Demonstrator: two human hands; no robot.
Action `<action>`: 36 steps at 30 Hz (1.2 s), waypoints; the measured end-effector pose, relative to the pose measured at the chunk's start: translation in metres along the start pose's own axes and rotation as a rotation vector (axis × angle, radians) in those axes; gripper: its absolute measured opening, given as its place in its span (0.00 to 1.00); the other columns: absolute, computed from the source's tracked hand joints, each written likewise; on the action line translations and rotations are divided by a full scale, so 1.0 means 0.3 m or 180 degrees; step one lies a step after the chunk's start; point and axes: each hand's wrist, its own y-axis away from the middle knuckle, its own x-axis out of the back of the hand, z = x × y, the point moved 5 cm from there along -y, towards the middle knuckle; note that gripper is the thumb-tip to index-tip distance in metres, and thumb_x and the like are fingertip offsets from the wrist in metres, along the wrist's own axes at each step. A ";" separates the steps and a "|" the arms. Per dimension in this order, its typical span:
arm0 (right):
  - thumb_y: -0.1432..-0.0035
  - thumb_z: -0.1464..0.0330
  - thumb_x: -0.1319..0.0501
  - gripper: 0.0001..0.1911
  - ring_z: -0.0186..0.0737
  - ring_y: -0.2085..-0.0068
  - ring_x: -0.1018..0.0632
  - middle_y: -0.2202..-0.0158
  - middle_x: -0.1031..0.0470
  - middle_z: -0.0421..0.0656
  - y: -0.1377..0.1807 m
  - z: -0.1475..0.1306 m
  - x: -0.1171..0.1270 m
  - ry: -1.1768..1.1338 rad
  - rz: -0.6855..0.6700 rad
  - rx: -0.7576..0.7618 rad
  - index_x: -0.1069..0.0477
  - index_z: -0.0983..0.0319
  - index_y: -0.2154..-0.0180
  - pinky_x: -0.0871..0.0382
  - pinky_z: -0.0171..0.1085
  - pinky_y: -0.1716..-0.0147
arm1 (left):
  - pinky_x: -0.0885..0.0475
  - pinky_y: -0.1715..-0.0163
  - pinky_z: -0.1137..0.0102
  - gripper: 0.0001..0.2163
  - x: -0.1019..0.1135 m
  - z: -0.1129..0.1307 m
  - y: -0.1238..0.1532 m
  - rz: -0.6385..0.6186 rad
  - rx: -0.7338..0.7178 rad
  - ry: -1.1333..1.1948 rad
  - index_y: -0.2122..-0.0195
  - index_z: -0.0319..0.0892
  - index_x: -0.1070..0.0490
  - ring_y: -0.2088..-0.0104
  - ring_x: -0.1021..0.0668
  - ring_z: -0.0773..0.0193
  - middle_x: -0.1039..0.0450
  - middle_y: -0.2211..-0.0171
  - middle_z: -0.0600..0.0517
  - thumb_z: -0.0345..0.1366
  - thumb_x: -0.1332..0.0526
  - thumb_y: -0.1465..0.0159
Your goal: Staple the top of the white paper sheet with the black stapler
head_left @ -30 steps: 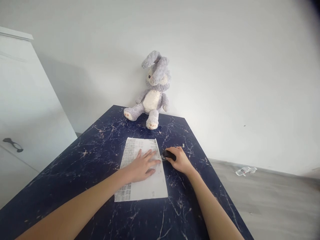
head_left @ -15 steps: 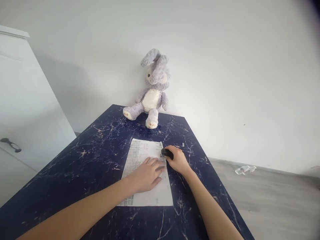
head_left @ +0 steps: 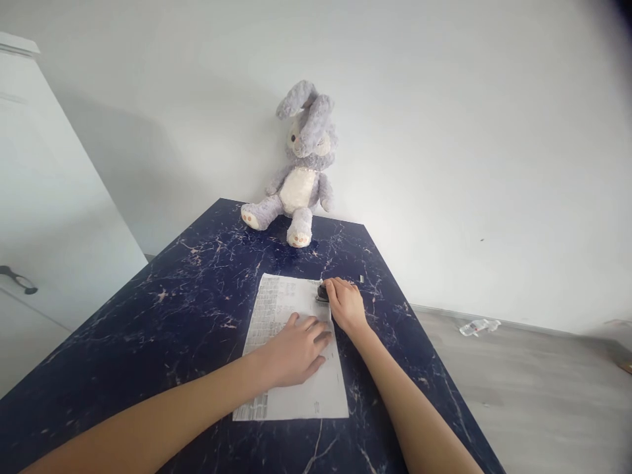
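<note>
My left hand (head_left: 296, 349) lies flat with fingers spread on the white printed sheet of paper (head_left: 281, 303), pressing it onto the dark blue marble-patterned table (head_left: 197, 296) at the middle of the frame. The sheet's long axis runs from the lower centre of the frame up toward the table's far end, almost straight, with its printed columns along the left edge.

My right hand (head_left: 347, 306) is curled down over the small black stapler (head_left: 322, 291), which sits at the sheet's upper right corner. Only the stapler's left end shows past my fingers. Its long axis looks to lie across the frame, nose pointing left onto the paper's corner.

A second ago the sheet leaned with its top to the left, and the stapler sat lower along the right edge. The sheet is now squarer to me, the stapler and right hand are further up at the corner, and my left hand is lower on the page.

A grey and cream plush rabbit (head_left: 301, 171) sits at the far edge against the wall, above the sheet. A clear plastic bottle (head_left: 476, 326) lies on the floor at right, and a white cabinet (head_left: 49, 197) stands at left.
</note>
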 end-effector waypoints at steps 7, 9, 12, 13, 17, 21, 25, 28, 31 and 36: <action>0.23 0.66 0.56 0.22 0.40 0.56 0.23 0.59 0.21 0.43 0.005 -0.037 -0.021 0.0667 -0.0091 -0.0028 0.24 0.59 0.60 0.44 0.39 0.54 | 0.36 0.47 0.50 0.20 -0.003 0.013 -0.002 -0.0013 0.0004 -0.0147 0.40 0.38 0.33 0.43 0.29 0.46 0.28 0.43 0.39 0.43 0.47 0.27; 0.24 0.66 0.55 0.21 0.43 0.54 0.24 0.56 0.21 0.45 0.011 -0.056 -0.026 0.0891 -0.0114 0.0025 0.24 0.59 0.56 0.45 0.42 0.50 | 0.36 0.46 0.50 0.19 -0.003 0.013 -0.004 0.0005 0.0026 -0.0127 0.40 0.39 0.32 0.44 0.29 0.46 0.28 0.44 0.39 0.43 0.47 0.27; 0.24 0.66 0.56 0.22 0.48 0.51 0.26 0.55 0.22 0.49 0.015 -0.086 -0.043 0.1216 -0.0247 0.0098 0.25 0.61 0.51 0.45 0.47 0.47 | 0.36 0.46 0.50 0.19 -0.004 0.013 -0.006 0.0013 0.0061 -0.0079 0.40 0.39 0.32 0.44 0.28 0.46 0.28 0.45 0.40 0.43 0.46 0.28; 0.24 0.65 0.57 0.22 0.49 0.51 0.26 0.55 0.22 0.51 0.015 -0.095 -0.050 0.1315 -0.0303 0.0107 0.25 0.62 0.51 0.44 0.48 0.47 | 0.36 0.46 0.49 0.19 -0.004 0.014 -0.006 0.0011 0.0066 -0.0068 0.40 0.39 0.32 0.45 0.28 0.46 0.27 0.45 0.40 0.42 0.46 0.28; 0.25 0.65 0.57 0.23 0.52 0.51 0.27 0.56 0.23 0.54 0.008 -0.101 -0.049 0.1445 -0.0493 0.0091 0.24 0.65 0.56 0.40 0.48 0.50 | 0.35 0.47 0.50 0.19 -0.001 0.011 -0.004 0.0017 0.0051 -0.0075 0.40 0.39 0.32 0.44 0.29 0.46 0.27 0.45 0.40 0.42 0.46 0.28; 0.24 0.60 0.54 0.19 0.45 0.51 0.25 0.49 0.24 0.47 0.008 -0.042 0.015 0.0772 -0.0797 0.0252 0.29 0.57 0.47 0.37 0.39 0.57 | 0.36 0.46 0.49 0.20 0.002 0.001 -0.002 -0.0050 0.0022 -0.0103 0.39 0.41 0.32 0.42 0.30 0.45 0.29 0.42 0.41 0.44 0.45 0.28; 0.32 0.60 0.40 0.12 0.42 0.57 0.22 0.54 0.22 0.41 0.021 0.045 0.064 0.0634 -0.1168 0.0251 0.31 0.55 0.49 0.42 0.35 0.68 | 0.36 0.46 0.48 0.19 0.002 -0.009 -0.001 -0.0112 0.0047 -0.0109 0.40 0.42 0.31 0.41 0.30 0.45 0.31 0.39 0.42 0.44 0.45 0.28; 0.37 0.67 0.37 0.09 0.43 0.60 0.21 0.57 0.22 0.41 0.015 0.086 0.078 0.0865 -0.1018 -0.0019 0.32 0.56 0.54 0.45 0.36 0.69 | 0.35 0.47 0.48 0.18 0.001 -0.007 -0.003 -0.0094 -0.0002 -0.0073 0.40 0.42 0.31 0.41 0.30 0.44 0.31 0.38 0.42 0.44 0.44 0.28; 0.37 0.67 0.38 0.07 0.44 0.63 0.22 0.60 0.22 0.44 0.002 0.111 0.098 0.0982 -0.0588 -0.0549 0.33 0.59 0.58 0.45 0.36 0.69 | 0.34 0.48 0.51 0.17 0.023 -0.010 -0.009 0.0126 -0.0124 0.0097 0.43 0.43 0.28 0.43 0.28 0.46 0.29 0.40 0.42 0.44 0.43 0.28; 0.34 0.63 0.41 0.07 0.43 0.64 0.23 0.62 0.24 0.45 0.017 0.031 0.111 0.0376 0.0231 -0.0859 0.35 0.60 0.60 0.42 0.36 0.68 | 0.31 0.56 0.63 0.12 0.172 -0.145 0.028 0.1628 0.0026 0.0996 0.61 0.41 0.25 0.59 0.23 0.60 0.22 0.60 0.47 0.35 0.47 0.26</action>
